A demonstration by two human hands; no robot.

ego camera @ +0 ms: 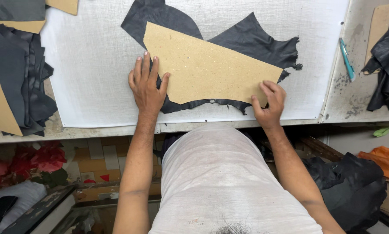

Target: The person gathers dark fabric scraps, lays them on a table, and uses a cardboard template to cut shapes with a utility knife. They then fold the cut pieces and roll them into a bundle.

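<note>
Where both flat grips press — cardboard pattern (207,69) between left hand (146,84), right hand (269,104).

left hand (146,84) flat, fingers spread, palm down; right hand (269,104) curled, fingertips pressing down; both forearms extended forward, bare

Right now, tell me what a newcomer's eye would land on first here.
A tan cardboard template lies slantwise over a ragged black leather piece on the white cutting board at centre. The left hand presses flat on its left edge and the right hand on its lower right corner. A stack of dark leather sits far left.
</note>
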